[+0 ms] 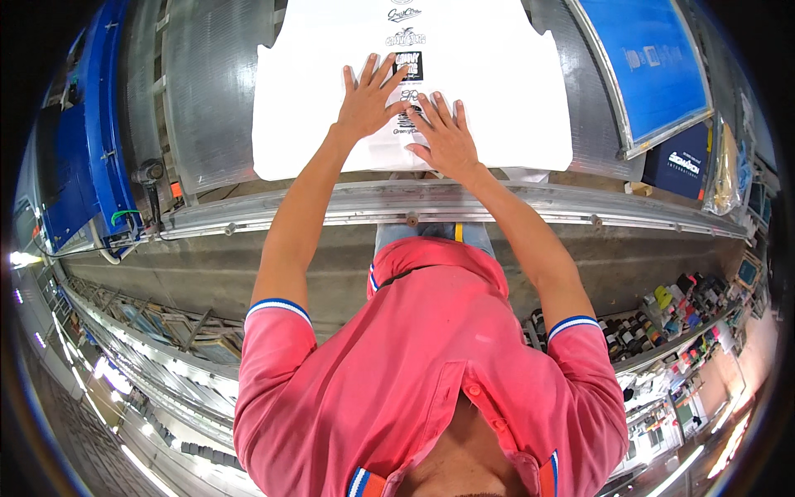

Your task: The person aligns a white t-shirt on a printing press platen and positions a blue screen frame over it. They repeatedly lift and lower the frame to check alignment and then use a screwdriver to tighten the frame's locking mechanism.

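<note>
A white fabric piece (302,108), shaped like a garment, lies flat on a board with a column of black printed designs down its middle, one a black square (411,70). My left hand (364,106) rests palm down on the fabric just left of the designs, fingers spread near the black square. Lower and to the right, my right hand (443,137) also lies spread on the fabric, its thumb and index finger beside and partly over the lower designs. Both hands look empty, and my left index finger and right fingertips are close together.
A metal rail (373,203) runs along the front edge. Blue screen frames stand at right (642,58) and left (112,124), with a black clamp-like tool (149,174) by the left one. A dark blue printed board (671,166) is at right. Shelves of containers (654,323) line the background.
</note>
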`<state>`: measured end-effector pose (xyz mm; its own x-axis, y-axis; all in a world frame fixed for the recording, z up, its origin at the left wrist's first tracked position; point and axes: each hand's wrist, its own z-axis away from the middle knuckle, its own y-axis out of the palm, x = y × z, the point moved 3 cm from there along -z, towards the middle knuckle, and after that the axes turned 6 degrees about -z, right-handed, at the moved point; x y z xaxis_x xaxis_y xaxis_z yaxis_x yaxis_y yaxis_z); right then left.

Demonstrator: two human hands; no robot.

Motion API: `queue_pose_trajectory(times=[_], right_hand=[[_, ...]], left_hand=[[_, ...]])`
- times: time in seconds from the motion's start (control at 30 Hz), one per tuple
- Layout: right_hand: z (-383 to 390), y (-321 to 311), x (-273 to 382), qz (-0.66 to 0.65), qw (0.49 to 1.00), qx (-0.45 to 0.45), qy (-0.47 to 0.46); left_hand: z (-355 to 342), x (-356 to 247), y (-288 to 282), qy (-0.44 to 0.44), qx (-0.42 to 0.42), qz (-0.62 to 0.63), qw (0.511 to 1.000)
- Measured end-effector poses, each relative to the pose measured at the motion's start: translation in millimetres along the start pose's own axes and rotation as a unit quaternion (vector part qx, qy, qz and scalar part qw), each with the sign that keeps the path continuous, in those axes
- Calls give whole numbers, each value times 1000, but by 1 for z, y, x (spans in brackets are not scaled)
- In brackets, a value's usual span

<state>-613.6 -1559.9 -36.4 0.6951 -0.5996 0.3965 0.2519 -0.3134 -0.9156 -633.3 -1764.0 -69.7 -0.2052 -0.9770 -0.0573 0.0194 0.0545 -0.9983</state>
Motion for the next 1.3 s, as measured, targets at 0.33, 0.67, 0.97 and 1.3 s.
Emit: queue_pose_trajectory(times=[0.33, 0.67, 0.97, 1.3], right_hand=[[7, 19, -35, -145, 986, -68, 46], [95, -62, -138, 78, 910, -140, 381], [-18, -14, -42, -5, 996, -55, 67], [-43, 21, -24, 66, 998, -6, -8]], left_hand=[[143, 112, -11, -513, -37, 18, 857], [176, 182, -21, -619, 34, 164, 767], [183, 202, -15, -593, -64, 383, 706], [191, 215, -13, -615, -9, 373, 694]])
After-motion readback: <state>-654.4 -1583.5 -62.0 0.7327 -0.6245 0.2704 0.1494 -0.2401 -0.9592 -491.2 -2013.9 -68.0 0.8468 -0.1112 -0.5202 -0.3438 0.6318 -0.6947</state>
